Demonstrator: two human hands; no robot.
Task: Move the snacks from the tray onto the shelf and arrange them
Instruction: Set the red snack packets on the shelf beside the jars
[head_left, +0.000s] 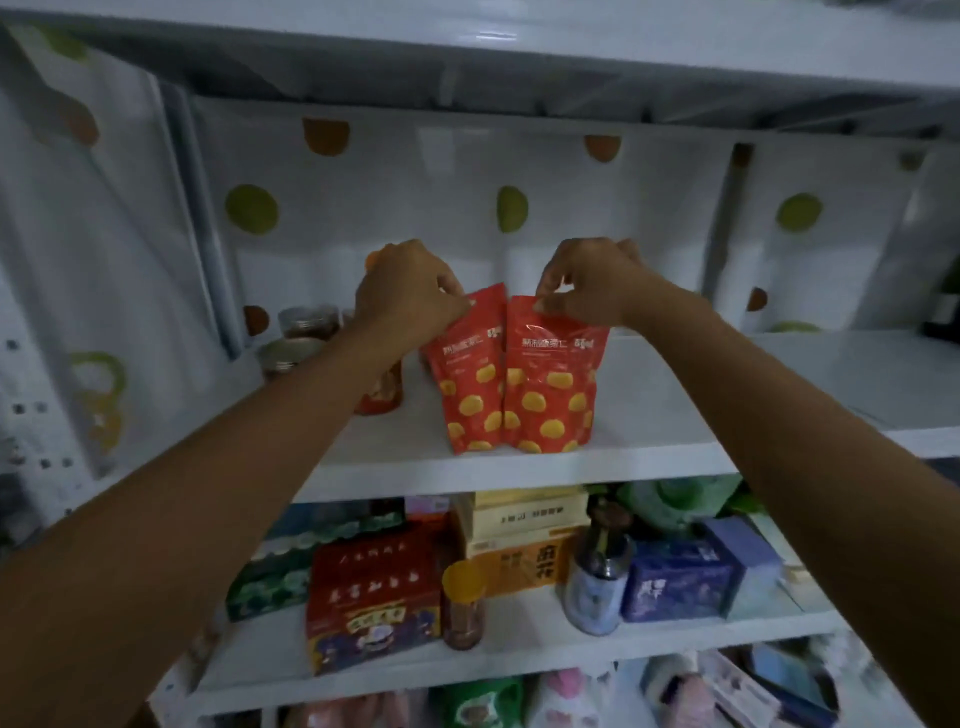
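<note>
Upper shelf (675, 415), white board, backed by white sheet with green and orange dots.

Far left: two lidded jars (306, 325) of dark contents, labels not legible. An orange-topped jar (382, 392) stands partly hidden behind the left forearm.

Left hand (410, 296): fingers curled, thumb and fingertips pinching the top edge of the left red pouch (470, 374). The pouch is upright on the shelf near the front edge.

Right red pouch (550, 384): same design, upright, touching the left one side by side. Both are red with yellow round shapes. Each has a line of white Chinese characters across the upper front and a small white logo at right; too blurred to read surely.

Right hand (592, 286): fingers bent, thumb and forefinger pinching this pouch's top seal.

Lower shelf, left to right:
- green box (275, 571)
- red box (374, 597) with gold script and a picture panel
- yellow-lidded jar (462, 603)
- stacked cream boxes (524, 519) over an orange box (519, 566) bearing large dark characters
- bottle (597, 582)
- purple boxes (675, 579) with pale lettering, unreadable

No tray in view.
</note>
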